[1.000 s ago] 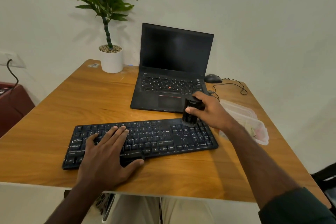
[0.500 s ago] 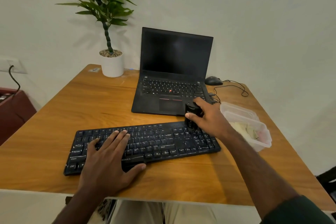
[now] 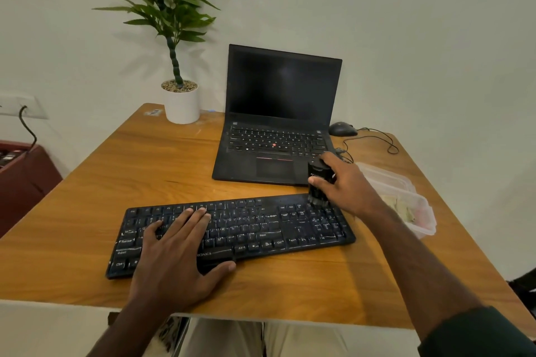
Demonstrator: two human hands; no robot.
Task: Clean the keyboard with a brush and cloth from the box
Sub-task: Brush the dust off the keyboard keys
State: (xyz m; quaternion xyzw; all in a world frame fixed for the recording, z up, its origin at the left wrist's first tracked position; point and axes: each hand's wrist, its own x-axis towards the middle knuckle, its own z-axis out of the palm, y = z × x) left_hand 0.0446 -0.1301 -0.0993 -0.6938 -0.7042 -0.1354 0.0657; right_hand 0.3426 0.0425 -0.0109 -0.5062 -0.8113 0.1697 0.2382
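Head view: brush (image 3: 318, 182) bristles blurred, half-hidden behind right hand (image 3: 345, 185).

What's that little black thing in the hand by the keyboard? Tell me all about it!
It is a small black brush with a chunky, shiny, plastic-looking body, some pale print too small to read, and dark bristles pointing down. The right hand grips it upright, its bristles touching the top right corner of the black keyboard, just in front of the laptop.
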